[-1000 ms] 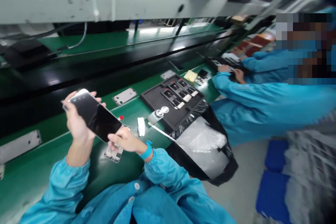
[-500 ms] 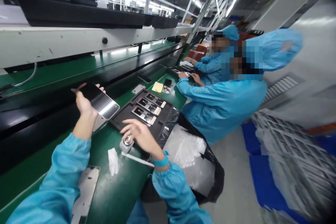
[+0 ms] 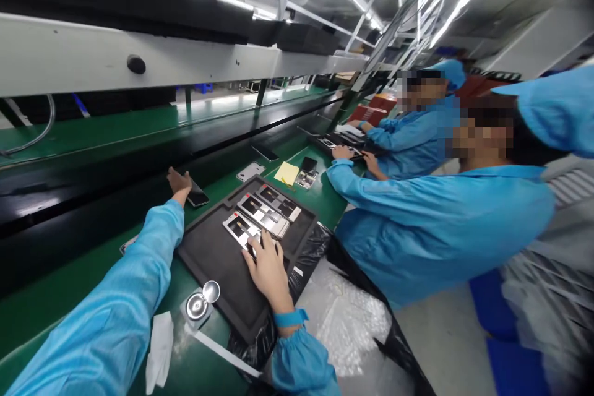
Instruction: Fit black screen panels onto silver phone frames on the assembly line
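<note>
My left hand (image 3: pixel 179 184) reaches to the inner edge of the green bench, its fingers closed round the far end of a dark, glossy phone screen (image 3: pixel 198 195). The hand hides part of that screen. My right hand (image 3: pixel 268 269) is over the black foam tray (image 3: pixel 211 260), thumb and fingers gripping the near end of a silver phone frame (image 3: pixel 237 229). Beside it lie another phone frame (image 3: pixel 264 215) and a darker one (image 3: pixel 281 201). Left of the tray stands a small dispenser bottle (image 3: pixel 197 308) with its round lid flipped up.
A crumpled white wipe (image 3: pixel 159 346) lies near my left sleeve. Past the tray are a yellow note (image 3: pixel 286 173), phone parts (image 3: pixel 308 174) and a silver back cover (image 3: pixel 250 171). A black bag of clear wrap (image 3: pixel 343 315) hangs at right. Two co-workers (image 3: pixel 417 223) sit beyond.
My left hand has carried the phone screen away toward the bench's inner edge. My right hand has left the dispenser bottle and come onto the phone frame. The view has shifted.
</note>
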Tool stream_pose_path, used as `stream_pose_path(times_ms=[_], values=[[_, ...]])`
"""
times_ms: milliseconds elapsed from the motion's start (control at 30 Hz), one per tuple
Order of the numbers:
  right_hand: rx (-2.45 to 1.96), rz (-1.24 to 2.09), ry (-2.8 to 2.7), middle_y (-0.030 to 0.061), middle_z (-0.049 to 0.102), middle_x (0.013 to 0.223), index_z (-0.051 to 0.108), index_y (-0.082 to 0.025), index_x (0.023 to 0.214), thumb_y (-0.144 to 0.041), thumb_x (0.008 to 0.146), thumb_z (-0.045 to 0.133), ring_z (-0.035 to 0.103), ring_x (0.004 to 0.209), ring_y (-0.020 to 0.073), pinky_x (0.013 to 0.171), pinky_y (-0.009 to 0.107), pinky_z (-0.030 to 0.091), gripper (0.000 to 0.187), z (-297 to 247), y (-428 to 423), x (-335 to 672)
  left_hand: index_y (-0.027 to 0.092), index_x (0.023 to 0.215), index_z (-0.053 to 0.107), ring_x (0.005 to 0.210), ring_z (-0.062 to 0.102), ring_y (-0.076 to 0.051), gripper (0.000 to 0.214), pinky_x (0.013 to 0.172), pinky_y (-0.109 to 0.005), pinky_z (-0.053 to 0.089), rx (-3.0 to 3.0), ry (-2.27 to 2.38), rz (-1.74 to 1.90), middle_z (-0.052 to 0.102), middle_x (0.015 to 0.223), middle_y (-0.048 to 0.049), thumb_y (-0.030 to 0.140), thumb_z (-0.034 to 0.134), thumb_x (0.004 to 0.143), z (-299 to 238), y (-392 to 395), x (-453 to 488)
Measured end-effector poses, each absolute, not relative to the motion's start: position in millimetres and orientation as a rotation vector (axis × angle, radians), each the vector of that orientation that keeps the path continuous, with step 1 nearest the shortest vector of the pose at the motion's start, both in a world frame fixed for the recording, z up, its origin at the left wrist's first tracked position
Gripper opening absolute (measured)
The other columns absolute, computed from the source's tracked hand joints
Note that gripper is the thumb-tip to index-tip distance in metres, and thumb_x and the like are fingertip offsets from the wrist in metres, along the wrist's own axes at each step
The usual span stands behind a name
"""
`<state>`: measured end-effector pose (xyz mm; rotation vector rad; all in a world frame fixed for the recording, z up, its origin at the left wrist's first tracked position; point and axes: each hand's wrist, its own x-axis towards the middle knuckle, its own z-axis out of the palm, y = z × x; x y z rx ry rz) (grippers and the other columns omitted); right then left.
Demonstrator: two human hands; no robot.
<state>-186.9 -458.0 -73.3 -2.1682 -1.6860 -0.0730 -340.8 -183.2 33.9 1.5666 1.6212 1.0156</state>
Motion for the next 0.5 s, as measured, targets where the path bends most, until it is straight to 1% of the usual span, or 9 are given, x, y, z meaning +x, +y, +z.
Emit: stream_pose_path(times_ms=[67,167,233,300,333,400,500], values=[[-2.136,-0.079,-1.695,0.0243,0.057,0.163,0.073,-0.02,0.135,-0.033,0.11,0.057,0.052,0.155,0.039,0.122,0.062,0.043,0.033,-73,-459,-185,0.02,0.152,0.06,0.143,0.057,-0.036,0.054,0.118,-0.063,0.05,1.716,1.789,0.803,0.054,0.161,-0.0154,0.04,0.073,0.103,28,-173,-328],[-2.097,-0.097,-1.694,0.0249,0.06,0.159,0.073,-0.019,0.135,-0.03,0.108,0.059,0.056,0.149,0.0402,0.12,0.062,0.046,0.032,-73,-462,-183,0.023,0.162,0.051,0.161,0.036,-0.042,0.067,0.13,-0.072,0.029,1.983,1.737,0.529,0.039,0.175,-0.016,0.042,0.074,0.102,15,-161,-298],[-2.069,-0.088,-1.67,0.0243,0.063,0.154,0.072,-0.018,0.137,-0.03,0.107,0.062,0.06,0.143,0.0406,0.118,0.062,0.048,0.033,-76,-466,-181,0.022,0.17,0.04,0.167,0.023,-0.045,0.083,0.133,-0.072,0.019,2.159,1.585,0.367,0.031,0.179,-0.0192,0.045,0.077,0.099,3,-151,-270],[-2.038,-0.044,-1.622,0.0222,0.064,0.151,0.068,-0.02,0.14,-0.032,0.105,0.065,0.062,0.136,0.0402,0.115,0.063,0.05,0.038,-79,-472,-177,0.021,0.176,0.026,0.168,0.018,-0.048,0.102,0.132,-0.072,0.016,2.27,1.43,0.238,0.025,0.18,-0.0251,0.049,0.08,0.095,-14,-140,-239],[-2.024,-0.013,-1.594,0.0208,0.064,0.15,0.066,-0.021,0.142,-0.034,0.104,0.066,0.062,0.134,0.0399,0.113,0.063,0.052,0.04,-80,-474,-175,0.02,0.178,0.02,0.168,0.016,-0.051,0.108,0.131,-0.075,0.014,2.303,1.372,0.191,0.022,0.181,-0.028,0.05,0.081,0.094,-23,-134,-224],[-2.008,0.057,-1.54,0.0189,0.063,0.149,0.064,-0.024,0.144,-0.038,0.103,0.068,0.062,0.132,0.04,0.11,0.063,0.054,0.044,-80,-478,-173,0.019,0.179,0.013,0.168,0.011,-0.055,0.11,0.127,-0.082,0.007,2.352,1.275,0.125,0.019,0.181,-0.0305,0.054,0.076,0.096,-38,-122,-196],[-2.014,0.131,-1.486,0.0175,0.063,0.147,0.061,-0.026,0.145,-0.04,0.103,0.068,0.061,0.131,0.0399,0.108,0.062,0.055,0.044,-76,-484,-174,0.02,0.179,0.013,0.168,0.006,-0.055,0.102,0.123,-0.087,-0.003,2.419,1.144,0.072,0.018,0.182,-0.0278,0.056,0.066,0.1,-50,-107,-166]])
